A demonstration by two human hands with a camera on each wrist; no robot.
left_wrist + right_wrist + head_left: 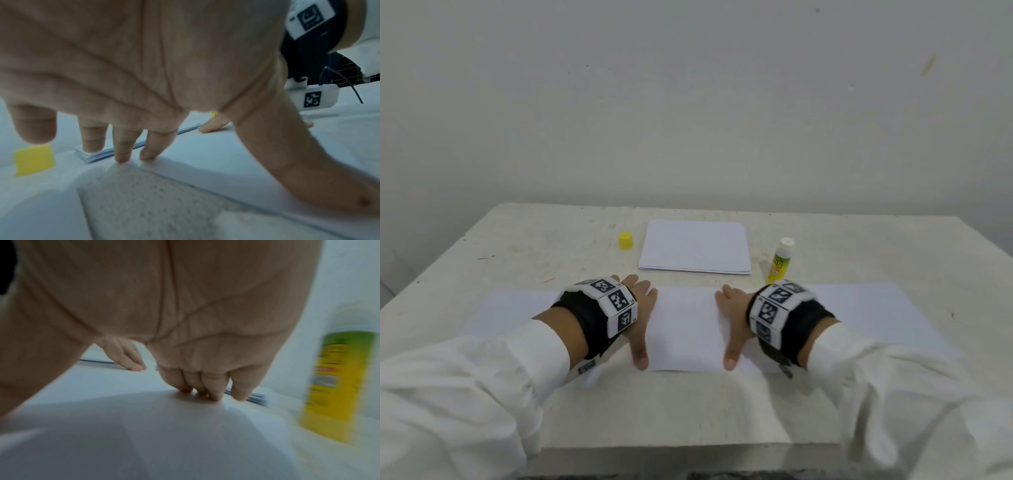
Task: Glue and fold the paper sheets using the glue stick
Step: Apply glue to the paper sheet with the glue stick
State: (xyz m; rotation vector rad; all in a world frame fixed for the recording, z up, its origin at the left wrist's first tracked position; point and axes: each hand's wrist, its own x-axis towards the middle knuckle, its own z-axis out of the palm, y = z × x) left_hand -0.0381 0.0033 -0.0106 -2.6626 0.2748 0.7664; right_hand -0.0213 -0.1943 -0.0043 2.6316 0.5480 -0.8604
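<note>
**Both hands flat on the folded sheet**

My left hand (641, 310) and right hand (732, 310) are spread and pressing down on the paper sheet (686, 329) lying on the bench (534, 253). Each grip is released, fingers straight, thumbs stretched toward me along the sheet's side edges, clasping nothing. Beyond my fingertips lies a stack of paper (695, 246). The uncapped glue stick (779, 260) stands upright just past my right wrist. Its yellow cap (626, 240) sits beyond my left hand, beside the stack.
</note>
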